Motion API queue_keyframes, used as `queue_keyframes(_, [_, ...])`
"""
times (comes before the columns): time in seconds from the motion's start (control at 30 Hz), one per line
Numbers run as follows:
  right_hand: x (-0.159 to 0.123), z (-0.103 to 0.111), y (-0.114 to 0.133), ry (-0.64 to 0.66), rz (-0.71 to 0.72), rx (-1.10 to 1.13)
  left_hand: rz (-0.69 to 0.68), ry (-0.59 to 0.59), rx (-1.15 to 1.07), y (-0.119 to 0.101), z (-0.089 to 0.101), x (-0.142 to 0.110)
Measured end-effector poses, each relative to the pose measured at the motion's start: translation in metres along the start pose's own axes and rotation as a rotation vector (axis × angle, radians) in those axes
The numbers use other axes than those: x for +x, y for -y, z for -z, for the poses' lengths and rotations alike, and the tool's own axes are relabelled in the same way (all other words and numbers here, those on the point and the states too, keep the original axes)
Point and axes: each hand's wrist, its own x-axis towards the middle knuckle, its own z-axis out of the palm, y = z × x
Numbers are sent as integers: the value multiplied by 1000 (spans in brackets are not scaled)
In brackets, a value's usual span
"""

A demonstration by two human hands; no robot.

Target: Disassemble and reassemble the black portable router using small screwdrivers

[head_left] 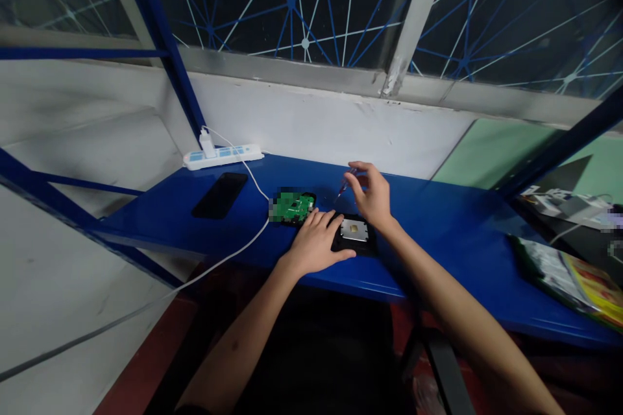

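1. Setting: blue table (442,220) against a pale wall (311,110), with a dark window (360,13) above.
2. Case (371,241): black, with a metal plate (347,231), flat on the table near its front edge. Probably light and stiff; its smooth shell may slide. Best held by the outer rim, off the plate.
3. Left hand (318,243): spread over the case's left part, fingers apart, thumb at the near side. Whether the fingertips touch the board cannot be told.
4. Right hand (374,194): thumb and fingers together, pinching a thin driver (342,188), tip down beyond the case. Tip contact unclear.
5. Board (293,207): green, just left of the case. Likely light, rigid and fragile; edges would be the safer hold.
6. Left side: cable (97,331) passes by the board, limiting room; phone (220,196) and power strip (250,153) lie farther off.
7. Right side: open tabletop up to the packet (559,272), well apart. The front edge leaves less margin.
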Motion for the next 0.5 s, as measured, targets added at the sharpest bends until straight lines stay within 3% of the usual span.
queue_keyframes(0.17, [4,-27,-10,24,-6,15,-3,-21,10,-1,0,0])
queue_keyframes(0.5, [-1,-40,-22,65,-22,-3,-25,-30,30,-1,1,-1])
